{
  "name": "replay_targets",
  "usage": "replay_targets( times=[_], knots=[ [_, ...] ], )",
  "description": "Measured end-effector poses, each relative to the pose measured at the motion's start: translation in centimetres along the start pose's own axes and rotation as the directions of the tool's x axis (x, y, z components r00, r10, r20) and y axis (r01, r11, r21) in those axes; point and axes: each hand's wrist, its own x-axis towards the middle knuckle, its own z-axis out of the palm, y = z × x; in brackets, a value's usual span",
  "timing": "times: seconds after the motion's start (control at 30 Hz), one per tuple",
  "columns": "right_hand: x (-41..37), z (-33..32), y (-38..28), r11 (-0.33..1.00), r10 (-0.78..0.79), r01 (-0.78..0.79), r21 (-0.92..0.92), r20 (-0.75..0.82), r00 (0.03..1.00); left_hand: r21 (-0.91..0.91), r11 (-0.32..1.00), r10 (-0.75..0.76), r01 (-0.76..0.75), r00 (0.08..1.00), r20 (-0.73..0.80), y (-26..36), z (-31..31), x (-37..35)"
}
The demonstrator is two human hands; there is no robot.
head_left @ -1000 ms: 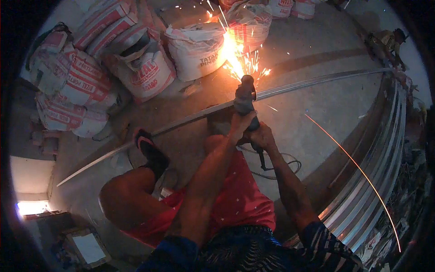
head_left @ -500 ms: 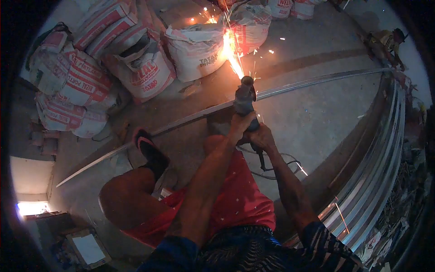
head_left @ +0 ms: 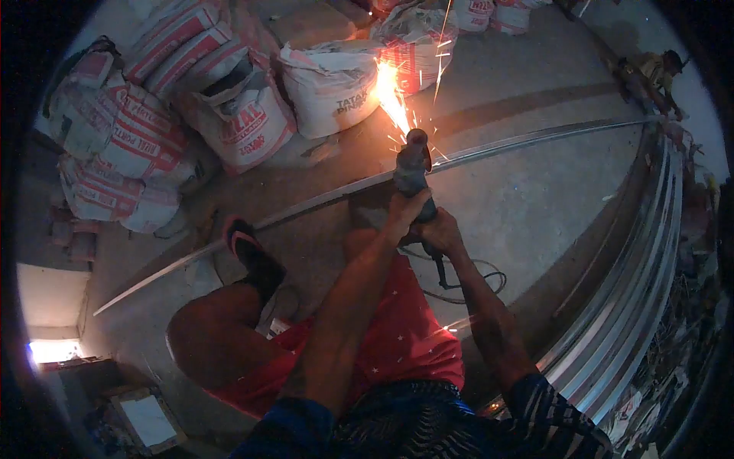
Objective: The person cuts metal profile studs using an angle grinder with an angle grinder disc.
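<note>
Both of my hands grip an angle grinder [head_left: 411, 172] over a long metal bar [head_left: 321, 198] lying across the floor. My left hand [head_left: 407, 213] is wrapped round the grinder's body, just ahead of my right hand [head_left: 441, 232], which is closed on the rear end where the cord comes out. The disc end sits at the bar, and bright orange sparks [head_left: 391, 96] spray forward from it onto the bags. The exact contact of disc and bar is hidden by the tool. My foot [head_left: 248, 249] rests beside the bar on the left.
Filled cement bags [head_left: 332, 92] stand and lie in piles at the back left. A bundle of long metal bars [head_left: 627, 306] lies along the right. The black cord [head_left: 489, 269] loops near my right forearm. Another person [head_left: 654, 73] bends down at the far right.
The spark spray has changed shape, with streaks now rising higher to the right and fewer glowing spots on the bags behind. My hands and the grinder have hardly moved.
</note>
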Motion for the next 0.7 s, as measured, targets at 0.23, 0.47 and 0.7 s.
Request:
replay_targets(
  times=[0.23,0.47,0.7],
  knots=[
    [-0.1,-0.7,-1.0,1.0,0.026,-0.026,-0.007,0.075,0.997,0.0,1.0,-0.008,0.008,1.0,0.026,1.2,-0.1,-0.7],
    [0.3,0.1,1.0,0.994,0.005,-0.015,0.113,0.085,0.996,0.007,0.995,0.095,-0.095,0.995,0.009,0.9,0.2,-0.8],
    [-0.3,-0.4,-0.2,1.0,0.01,-0.01,0.007,0.011,1.0,0.073,0.995,0.066,-0.062,0.996,-0.053,-0.1,0.3,0.0]
  ],
)
